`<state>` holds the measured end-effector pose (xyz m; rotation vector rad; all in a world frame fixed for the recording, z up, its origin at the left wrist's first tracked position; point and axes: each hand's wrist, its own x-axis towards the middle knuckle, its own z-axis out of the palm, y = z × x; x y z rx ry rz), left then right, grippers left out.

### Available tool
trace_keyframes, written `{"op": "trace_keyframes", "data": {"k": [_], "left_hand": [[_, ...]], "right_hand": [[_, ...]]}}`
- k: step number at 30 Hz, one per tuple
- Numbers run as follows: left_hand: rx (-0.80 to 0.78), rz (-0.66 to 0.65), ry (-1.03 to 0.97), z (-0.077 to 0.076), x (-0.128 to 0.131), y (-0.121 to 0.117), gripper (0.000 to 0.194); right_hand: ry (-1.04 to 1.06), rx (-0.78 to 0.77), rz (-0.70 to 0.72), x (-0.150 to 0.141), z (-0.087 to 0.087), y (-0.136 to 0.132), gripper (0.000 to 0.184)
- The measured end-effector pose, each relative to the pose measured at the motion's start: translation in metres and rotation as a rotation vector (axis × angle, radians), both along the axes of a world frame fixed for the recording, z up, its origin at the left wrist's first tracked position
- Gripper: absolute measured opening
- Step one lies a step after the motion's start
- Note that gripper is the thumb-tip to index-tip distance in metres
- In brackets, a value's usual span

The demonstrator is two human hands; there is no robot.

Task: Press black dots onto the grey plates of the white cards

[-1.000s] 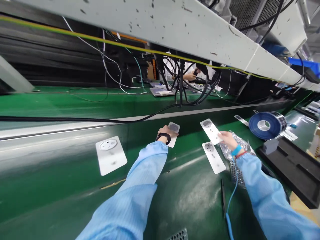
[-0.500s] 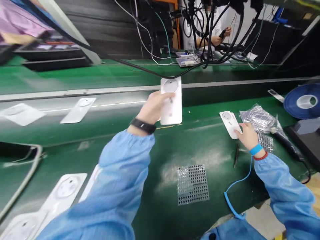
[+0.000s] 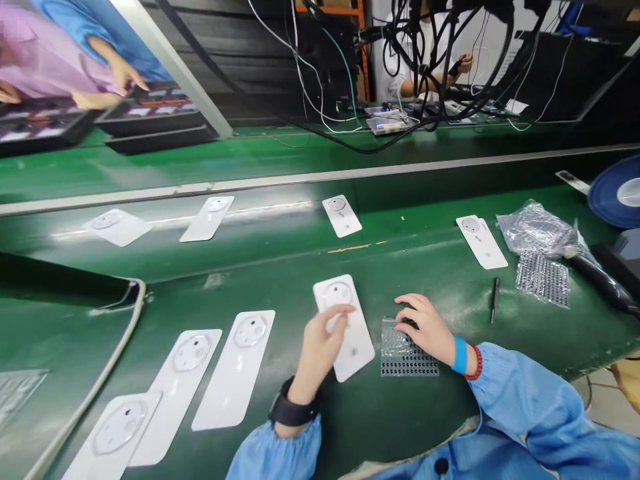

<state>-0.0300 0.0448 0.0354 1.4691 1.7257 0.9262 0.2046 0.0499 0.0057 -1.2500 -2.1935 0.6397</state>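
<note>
My left hand [image 3: 319,343] holds a white socket plate [image 3: 345,327] flat on the green bench, thumb and fingers on its left edge near the round socket. My right hand [image 3: 423,327] rests with curled fingertips on a small clear sheet of black dots [image 3: 407,350] just right of that plate. Both arms wear light blue sleeves; the left wrist has a black band, the right a blue strap and red beads.
Three more white plates [image 3: 235,373] lie at the lower left. Others ride the conveyor [image 3: 341,215], and a stacked pair [image 3: 481,241] lies at right by tweezers [image 3: 495,299], foil bags [image 3: 535,229], another dot sheet [image 3: 543,279] and a blue tape roll [image 3: 617,193]. Other people work across the line.
My left hand brought the plate from up by the conveyor down to the bench in front of me. My right hand left the stacked plates and moved to the dot sheet.
</note>
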Motion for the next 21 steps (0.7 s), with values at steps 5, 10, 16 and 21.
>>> {"op": "trace_keyframes", "data": {"k": [5, 10, 16, 21], "left_hand": [[-0.052, -0.161, -0.003, 0.013, 0.024, -0.013, 0.017], [-0.037, -0.298, -0.094, 0.017, 0.036, -0.025, 0.016], [-0.025, -0.300, -0.127, 0.007, 0.042, -0.028, 0.013], [0.047, -0.379, -0.071, 0.004, 0.047, -0.033, 0.016]], "right_hand": [[0.116, -0.030, 0.088, 0.006, 0.024, -0.003, 0.009], [0.210, 0.032, 0.179, 0.005, 0.038, -0.006, 0.011], [0.208, 0.113, 0.144, -0.001, 0.043, -0.015, 0.020], [0.273, 0.062, 0.141, -0.006, 0.045, -0.019, 0.019]]}}
